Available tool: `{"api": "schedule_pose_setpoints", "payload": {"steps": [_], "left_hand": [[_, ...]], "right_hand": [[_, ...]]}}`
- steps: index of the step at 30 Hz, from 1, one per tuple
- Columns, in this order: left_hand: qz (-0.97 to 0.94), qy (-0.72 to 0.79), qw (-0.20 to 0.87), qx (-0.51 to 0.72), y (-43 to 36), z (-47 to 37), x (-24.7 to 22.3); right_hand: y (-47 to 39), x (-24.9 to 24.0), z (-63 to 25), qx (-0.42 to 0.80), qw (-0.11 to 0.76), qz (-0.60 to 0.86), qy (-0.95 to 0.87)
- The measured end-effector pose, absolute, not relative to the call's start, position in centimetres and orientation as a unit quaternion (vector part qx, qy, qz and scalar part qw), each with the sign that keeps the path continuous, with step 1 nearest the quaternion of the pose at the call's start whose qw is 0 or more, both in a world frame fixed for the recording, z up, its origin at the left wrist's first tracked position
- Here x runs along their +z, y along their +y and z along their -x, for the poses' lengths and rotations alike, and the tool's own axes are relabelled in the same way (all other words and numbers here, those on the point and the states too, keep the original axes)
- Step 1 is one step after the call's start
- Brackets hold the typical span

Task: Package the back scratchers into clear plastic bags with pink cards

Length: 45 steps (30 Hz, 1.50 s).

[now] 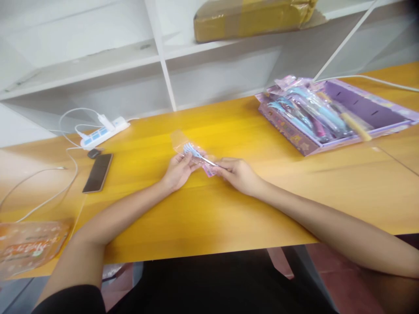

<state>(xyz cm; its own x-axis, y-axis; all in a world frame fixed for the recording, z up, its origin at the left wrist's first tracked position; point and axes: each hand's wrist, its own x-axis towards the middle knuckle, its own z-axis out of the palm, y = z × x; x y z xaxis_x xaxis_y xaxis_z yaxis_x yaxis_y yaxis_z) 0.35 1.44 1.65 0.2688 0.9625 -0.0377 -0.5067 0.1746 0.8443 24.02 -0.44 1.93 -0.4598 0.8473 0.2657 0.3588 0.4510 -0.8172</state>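
Note:
Over the middle of the yellow wooden table [209, 218], a light-blue hand-shaped item with a thin silvery rod [192, 150] lies partly inside a clear plastic bag [178, 140]. My left hand [180, 171] is closed on the bag around the blue end, thumb on top. My right hand [238, 174] pinches the other end of the rod; its fingertips hide that end. A small pink-purple label [208, 170] shows between the hands.
At the right, a purple box [294, 136] holds several bagged items. A power strip [106, 133] with white cables, a phone [98, 173] and an orange printed bag [32, 246] are on the left. Behind stands a white shelf [166, 83] with a taped carton [252, 19].

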Motion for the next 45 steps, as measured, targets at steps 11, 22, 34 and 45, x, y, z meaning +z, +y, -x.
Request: {"api": "schedule_pose_setpoints", "payload": {"steps": [11,22,34,45], "left_hand": [[-0.413,0.293,0.710,0.490,1.0,-0.6,1.4],[-0.295,0.374,0.664,0.577,2.5,-0.2,2.2],[-0.362,0.334,0.673,0.552,1.4,-0.5,1.8],[-0.408,0.319,0.696,0.498,0.0,-1.0,0.4]], "right_hand": [[-1.0,2.5,-23.9,0.422,0.262,0.429,-0.755],[0.5,2.1,-25.5,0.352,0.253,0.435,-0.789],[0.2,1.4,-24.6,0.370,0.277,0.437,-0.772],[-1.0,1.4,-23.0,0.407,0.333,0.393,-0.754]]}}
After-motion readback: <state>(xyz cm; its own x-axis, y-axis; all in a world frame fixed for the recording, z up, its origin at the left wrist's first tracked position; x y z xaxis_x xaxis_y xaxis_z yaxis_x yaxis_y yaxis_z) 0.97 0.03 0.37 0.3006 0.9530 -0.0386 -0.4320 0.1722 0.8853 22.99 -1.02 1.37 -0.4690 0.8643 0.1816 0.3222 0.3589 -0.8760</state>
